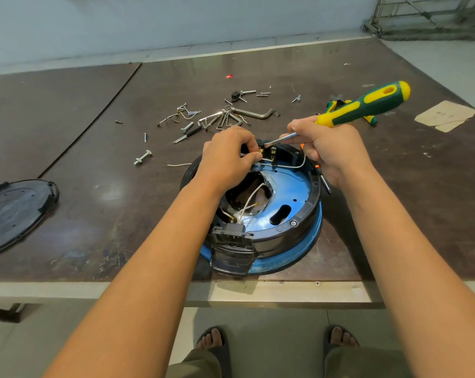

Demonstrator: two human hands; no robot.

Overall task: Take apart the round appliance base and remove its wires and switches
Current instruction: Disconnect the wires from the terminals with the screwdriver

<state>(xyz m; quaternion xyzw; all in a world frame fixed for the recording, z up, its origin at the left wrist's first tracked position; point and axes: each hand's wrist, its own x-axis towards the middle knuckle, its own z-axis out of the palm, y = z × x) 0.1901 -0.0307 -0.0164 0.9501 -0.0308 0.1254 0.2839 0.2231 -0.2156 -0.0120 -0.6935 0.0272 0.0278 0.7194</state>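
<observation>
Cover (15, 211) lies at the left edge of the table (121, 227), so the base (299, 237) near the front edge is open. Left hand (225, 156) pinches a wire (290, 167) at the switch (272, 154) to steady it; right hand (331, 154) grips the screwdriver (367, 105), its tip probably prying the terminal.

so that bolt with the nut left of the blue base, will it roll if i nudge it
The bolt lies flat on the table, so it would probably roll, though its wider head and nut may stop it. Shiny metal: likely stiff, heavy for its size.
</observation>
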